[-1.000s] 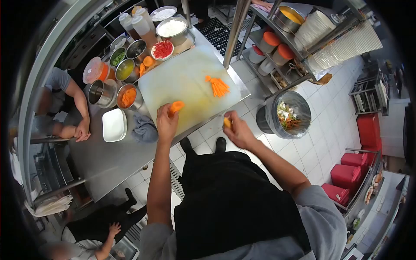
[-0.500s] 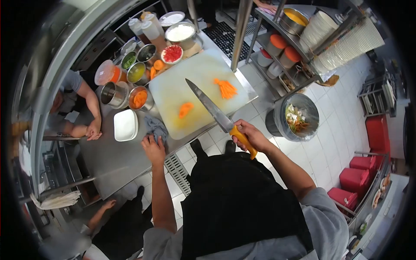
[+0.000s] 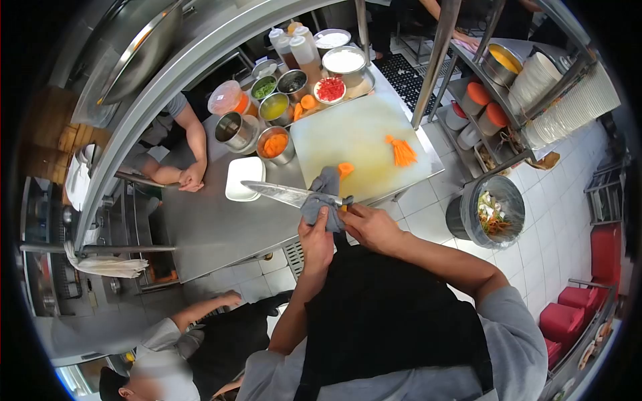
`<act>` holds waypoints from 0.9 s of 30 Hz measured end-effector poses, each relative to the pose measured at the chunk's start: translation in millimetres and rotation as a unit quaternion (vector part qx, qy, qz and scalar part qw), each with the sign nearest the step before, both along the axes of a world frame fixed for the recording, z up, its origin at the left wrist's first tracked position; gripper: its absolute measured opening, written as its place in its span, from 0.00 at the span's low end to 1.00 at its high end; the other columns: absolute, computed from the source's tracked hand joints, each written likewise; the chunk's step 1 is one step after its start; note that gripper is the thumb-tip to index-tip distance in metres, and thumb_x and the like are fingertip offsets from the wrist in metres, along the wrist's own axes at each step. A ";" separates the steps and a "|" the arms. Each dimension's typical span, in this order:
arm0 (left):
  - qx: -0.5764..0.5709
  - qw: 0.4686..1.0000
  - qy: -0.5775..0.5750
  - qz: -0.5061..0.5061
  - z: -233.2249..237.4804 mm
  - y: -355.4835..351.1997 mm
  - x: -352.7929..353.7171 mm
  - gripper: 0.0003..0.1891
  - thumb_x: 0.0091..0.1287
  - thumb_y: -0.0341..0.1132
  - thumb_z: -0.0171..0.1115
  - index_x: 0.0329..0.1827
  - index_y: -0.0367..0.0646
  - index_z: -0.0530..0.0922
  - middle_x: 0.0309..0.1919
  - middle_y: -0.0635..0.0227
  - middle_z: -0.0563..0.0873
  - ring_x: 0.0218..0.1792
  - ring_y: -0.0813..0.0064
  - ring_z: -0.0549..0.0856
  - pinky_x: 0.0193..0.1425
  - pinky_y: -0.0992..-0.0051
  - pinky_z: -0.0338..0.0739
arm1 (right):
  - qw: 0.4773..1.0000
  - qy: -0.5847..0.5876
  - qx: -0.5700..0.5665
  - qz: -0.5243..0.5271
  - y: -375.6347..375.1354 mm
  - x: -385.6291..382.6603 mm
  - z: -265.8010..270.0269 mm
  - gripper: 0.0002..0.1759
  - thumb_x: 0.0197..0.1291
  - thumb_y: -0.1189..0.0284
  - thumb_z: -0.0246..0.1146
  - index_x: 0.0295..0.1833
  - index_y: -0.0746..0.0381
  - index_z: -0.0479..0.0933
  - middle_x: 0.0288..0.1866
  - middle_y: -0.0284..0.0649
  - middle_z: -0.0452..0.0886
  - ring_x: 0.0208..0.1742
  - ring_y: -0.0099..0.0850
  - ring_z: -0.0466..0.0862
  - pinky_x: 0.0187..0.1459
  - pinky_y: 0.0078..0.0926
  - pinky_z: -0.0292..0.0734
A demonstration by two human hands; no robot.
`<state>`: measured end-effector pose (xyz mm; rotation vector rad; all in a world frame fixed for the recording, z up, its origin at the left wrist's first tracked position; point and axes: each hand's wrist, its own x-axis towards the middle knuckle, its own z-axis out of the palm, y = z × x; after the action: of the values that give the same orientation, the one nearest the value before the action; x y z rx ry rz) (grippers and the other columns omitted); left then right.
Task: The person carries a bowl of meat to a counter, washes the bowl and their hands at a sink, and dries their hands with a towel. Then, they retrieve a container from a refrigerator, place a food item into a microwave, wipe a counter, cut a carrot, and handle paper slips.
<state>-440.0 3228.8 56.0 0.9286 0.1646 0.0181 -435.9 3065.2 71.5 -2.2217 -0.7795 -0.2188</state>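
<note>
A grey cloth (image 3: 324, 208) is bunched in my left hand (image 3: 317, 242), whose fingers close it around the knife blade near the handle. The long knife (image 3: 277, 193) points left, its tip above the white dishes. My right hand (image 3: 374, 229) grips its yellow handle, most of which the fingers hide. Just beyond my hands lies the white cutting board (image 3: 334, 134), stained yellow. A pile of carrot sticks (image 3: 403, 152) rests on its right side, and a few carrot pieces (image 3: 345, 170) lie near its front edge, close to the cloth.
White square dishes (image 3: 245, 178) and a metal pot of carrot slices (image 3: 274, 144) stand left of the board. Several containers of ingredients and squeeze bottles (image 3: 304, 50) are behind. A lined waste bin (image 3: 493, 212) stands right. Co-workers' hands (image 3: 192, 178) rest at the counter's left.
My left hand has picked up the grey cloth from the counter and brought it onto the blade. My right hand has turned the knife so that it points left. The view has shifted left.
</note>
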 end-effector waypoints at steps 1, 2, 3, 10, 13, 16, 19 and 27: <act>-0.002 1.000 0.012 0.006 -1.3 0.0 0.8 0.16 0.74 0.27 0.55 0.63 0.35 0.72 0.56 0.60 0.81 0.56 0.67 0.81 0.63 0.64 0.76 | 0.999 0.000 -0.034 0.016 -0.8 -0.6 0.0 0.19 0.56 0.73 0.65 0.55 0.61 0.76 0.40 0.44 0.79 0.37 0.42 0.84 0.35 0.39 0.81; -0.004 1.000 0.013 0.008 -2.6 0.2 0.5 0.16 0.74 0.27 0.55 0.63 0.35 0.72 0.56 0.60 0.81 0.56 0.67 0.81 0.63 0.64 0.76 | 0.999 0.001 -0.036 0.018 -0.8 -1.9 -1.2 0.19 0.56 0.73 0.65 0.55 0.61 0.76 0.40 0.44 0.79 0.37 0.42 0.84 0.35 0.39 0.81; -0.014 0.999 0.029 0.023 -0.6 0.6 0.9 0.14 0.72 0.25 0.57 0.59 0.35 0.75 0.51 0.60 0.83 0.52 0.68 0.83 0.60 0.67 0.78 | 0.998 -0.019 -0.045 0.029 -0.4 -2.9 -2.8 0.20 0.56 0.73 0.64 0.55 0.61 0.76 0.40 0.43 0.79 0.38 0.42 0.84 0.36 0.38 0.82; -0.034 0.993 0.093 0.071 6.1 23.1 20.0 0.12 0.69 0.25 0.62 0.54 0.34 0.77 0.46 0.60 0.85 0.47 0.69 0.86 0.53 0.70 0.81 | 0.993 -0.020 -0.104 0.052 -15.3 -7.8 21.6 0.24 0.57 0.74 0.62 0.61 0.61 0.74 0.43 0.43 0.79 0.41 0.42 0.84 0.38 0.38 0.83; -0.038 0.987 0.123 0.097 10.2 30.4 28.5 0.11 0.69 0.26 0.63 0.53 0.36 0.78 0.46 0.62 0.86 0.47 0.70 0.86 0.53 0.70 0.82 | 0.991 -0.026 -0.120 0.043 -27.7 -10.8 23.6 0.24 0.57 0.74 0.62 0.62 0.61 0.74 0.43 0.41 0.79 0.41 0.41 0.84 0.37 0.37 0.82; -0.029 0.983 0.142 0.110 3.9 35.0 34.6 0.13 0.68 0.28 0.64 0.54 0.37 0.77 0.48 0.64 0.86 0.48 0.70 0.86 0.53 0.70 0.82 | 0.992 -0.018 -0.118 0.037 -39.1 -15.3 28.6 0.24 0.58 0.74 0.61 0.62 0.60 0.74 0.43 0.40 0.79 0.41 0.40 0.84 0.37 0.37 0.82; -0.042 0.984 0.138 0.100 -5.2 60.1 43.4 0.15 0.68 0.29 0.65 0.57 0.38 0.76 0.49 0.64 0.85 0.49 0.69 0.86 0.54 0.68 0.82 | 0.990 -0.013 -0.135 0.036 -57.8 -23.6 30.1 0.25 0.57 0.74 0.63 0.63 0.59 0.74 0.44 0.39 0.80 0.41 0.39 0.84 0.37 0.37 0.82; 0.092 0.958 0.075 0.260 -6.7 161.8 47.4 0.13 0.68 0.31 0.65 0.54 0.39 0.80 0.42 0.66 0.87 0.42 0.71 0.85 0.51 0.75 0.79 | 0.991 0.119 -0.061 0.026 -133.0 13.3 101.3 0.25 0.55 0.74 0.68 0.60 0.58 0.77 0.36 0.43 0.83 0.36 0.41 0.84 0.38 0.36 0.79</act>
<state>-392.6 3390.6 49.3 1.0515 0.5533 0.4579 -422.6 2932.2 172.8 -2.2859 -0.7352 0.1219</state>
